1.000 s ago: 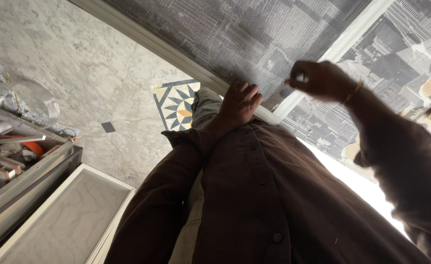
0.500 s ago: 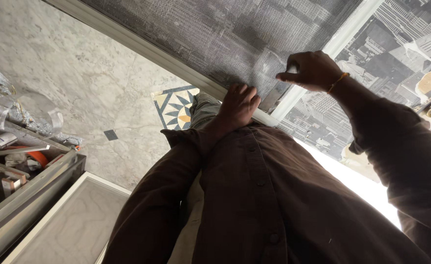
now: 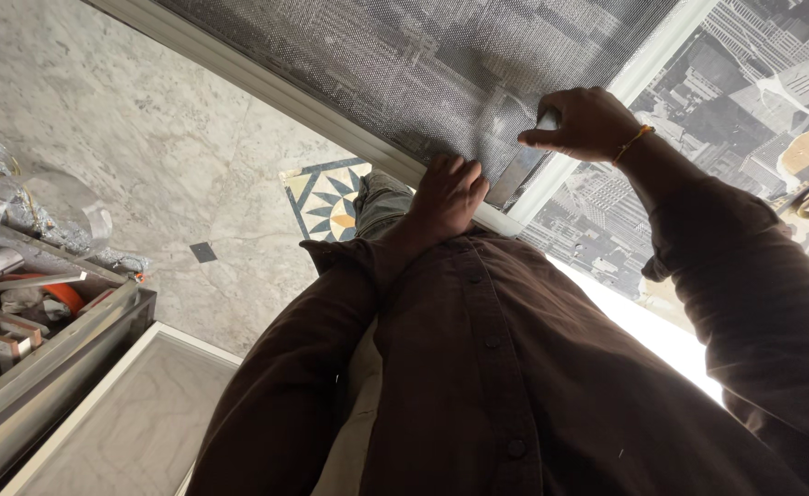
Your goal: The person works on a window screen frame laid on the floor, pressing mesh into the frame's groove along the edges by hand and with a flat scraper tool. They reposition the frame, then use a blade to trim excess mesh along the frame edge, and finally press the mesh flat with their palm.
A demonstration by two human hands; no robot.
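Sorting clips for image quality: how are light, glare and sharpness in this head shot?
Head view: strong glare blows out the strip at lower right; the mesh screen and both hands, left hand and right hand, are evenly lit and fairly sharp; the wide lens tilts and bends the white frame.
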